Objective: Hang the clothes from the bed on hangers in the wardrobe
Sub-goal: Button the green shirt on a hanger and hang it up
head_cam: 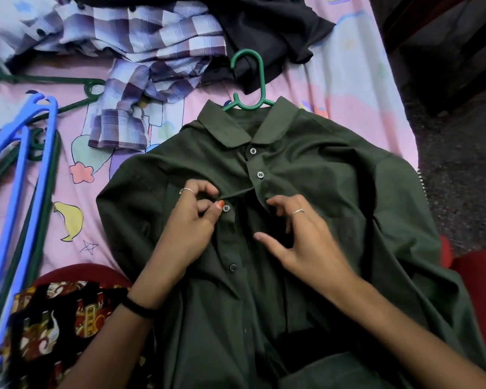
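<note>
On the pink bed sheet (348,88) your dark green shirt (334,197) lies flat, green hanger (249,80) already in its collar. Your left hand (191,220) pinches the placket fabric beside the third button (226,208). Your right hand (300,234) hovers over the shirt, fingers loosely curled, holding nothing. Plaid shirt (152,51) and blue hangers (20,178) lie to your left.

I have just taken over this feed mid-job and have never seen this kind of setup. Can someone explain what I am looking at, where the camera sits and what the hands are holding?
There is no machine: a person's bare hands, seen from a head-worn camera looking down. A dark green button-up shirt lies on the pink patterned bedsheet, a green plastic hanger in its collar. The left hand pinches the shirt's placket beside a button; the right hand hovers, fingers loosely curled. Nearby lie a checked shirt, a black garment and blue plastic hangers.
</note>
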### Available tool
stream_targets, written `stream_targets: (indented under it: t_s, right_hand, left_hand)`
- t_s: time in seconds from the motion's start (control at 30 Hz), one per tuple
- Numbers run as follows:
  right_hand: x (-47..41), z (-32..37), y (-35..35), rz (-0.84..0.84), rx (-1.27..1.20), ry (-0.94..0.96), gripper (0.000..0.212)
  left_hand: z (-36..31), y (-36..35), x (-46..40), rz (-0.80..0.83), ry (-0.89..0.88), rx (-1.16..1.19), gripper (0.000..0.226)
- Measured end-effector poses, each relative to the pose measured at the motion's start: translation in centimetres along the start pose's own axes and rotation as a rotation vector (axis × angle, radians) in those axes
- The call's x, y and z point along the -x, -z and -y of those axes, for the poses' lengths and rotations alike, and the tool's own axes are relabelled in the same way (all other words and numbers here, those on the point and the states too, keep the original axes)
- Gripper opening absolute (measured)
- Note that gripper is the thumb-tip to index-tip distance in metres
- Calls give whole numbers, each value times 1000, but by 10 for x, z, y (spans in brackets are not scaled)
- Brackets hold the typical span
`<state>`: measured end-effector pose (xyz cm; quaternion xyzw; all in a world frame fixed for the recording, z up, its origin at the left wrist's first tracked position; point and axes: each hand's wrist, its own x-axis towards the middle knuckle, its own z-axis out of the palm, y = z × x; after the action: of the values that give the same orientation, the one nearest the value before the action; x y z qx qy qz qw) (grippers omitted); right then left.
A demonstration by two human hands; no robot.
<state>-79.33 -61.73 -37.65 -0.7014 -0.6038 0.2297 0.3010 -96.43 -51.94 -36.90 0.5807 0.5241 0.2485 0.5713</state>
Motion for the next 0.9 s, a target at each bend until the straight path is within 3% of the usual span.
stream_targets:
  t_s: [0.1, 0.23, 0.4, 0.5, 0.7, 0.8, 0.9]
  right_hand:
    - [-5, -4, -7, -55, 94, 13, 35]
    - [-17, -9, -2, -154, -80, -94, 9]
    - [-19, -6, 5, 3, -767, -498, 8]
    - [-19, -4, 11, 60, -1070, -584, 16]
    - [-20, -6, 16, 108, -1147, -604, 11]
    - [-20, -7, 20, 125, -1185, -612, 16]
    - [-18, -6, 27, 232, -1066, -589, 28]
  left_hand:
    - [0, 1, -2, 88, -141, -73, 17]
    - [4, -2, -1, 102, -253, -303, 17]
    - [2, -9, 1, 77, -198, -351, 17]
    - [2, -8, -1, 93, -183, -388, 11]
    - [3, -7, -4, 116, -139, -363, 12]
    - [0, -8, -1, 160, -110, -283, 17]
    - [-5, -9, 2, 204, -93, -154, 22]
